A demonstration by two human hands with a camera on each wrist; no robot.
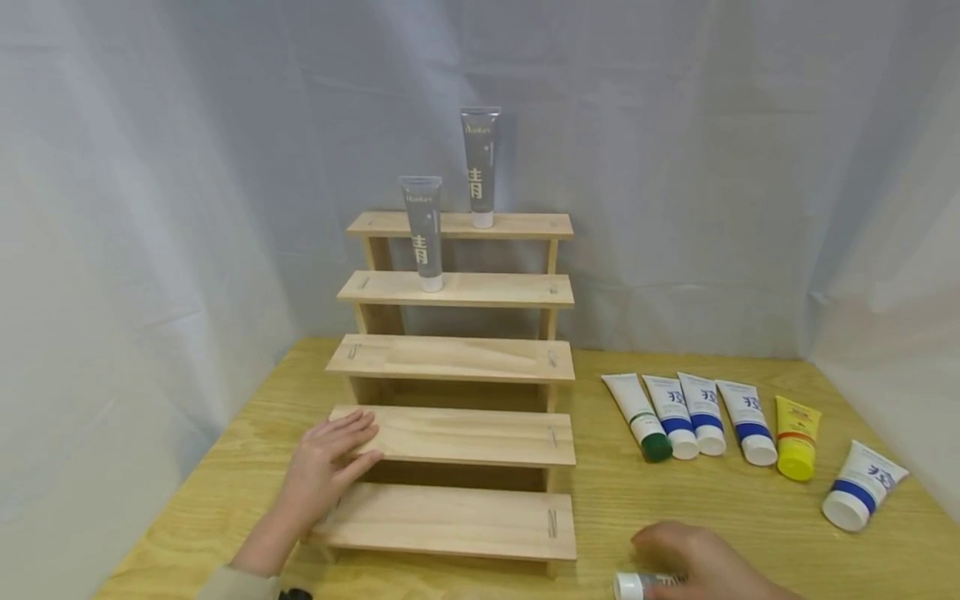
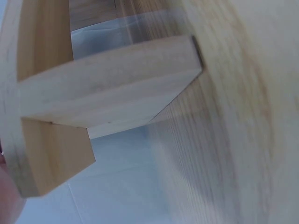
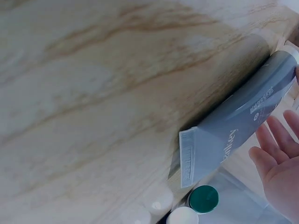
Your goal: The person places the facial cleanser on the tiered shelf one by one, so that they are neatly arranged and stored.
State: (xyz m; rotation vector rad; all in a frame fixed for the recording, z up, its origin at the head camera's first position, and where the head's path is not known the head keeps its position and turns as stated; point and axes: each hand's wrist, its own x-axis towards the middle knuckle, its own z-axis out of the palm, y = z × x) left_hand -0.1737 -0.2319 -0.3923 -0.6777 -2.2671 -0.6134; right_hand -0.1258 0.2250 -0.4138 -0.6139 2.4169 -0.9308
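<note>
My left hand [image 1: 330,454] rests on the left end of the second-lowest step of a wooden tiered display stand [image 1: 450,521]. In the left wrist view, the stand's side and step undersides [image 2: 112,79] fill much of the picture. My right hand [image 1: 705,562] is low over the table at a grey squeeze tube [image 1: 633,585] with a white cap. The right wrist view shows this tube [image 3: 238,114] lying along the table, with fingers [image 3: 275,144] spread loosely beside it and a fingertip near its cap. Two similar grey tubes stand cap-down on the top step [image 1: 482,162] and the one below [image 1: 424,229].
Right of the stand lie several white tubes with blue caps or bands [image 1: 705,412], a white one with a green cap [image 1: 637,417] and a yellow one [image 1: 797,437]. Another white tube [image 1: 862,485] lies farther right. Pale sheeting [image 1: 675,167] hangs behind and at both sides.
</note>
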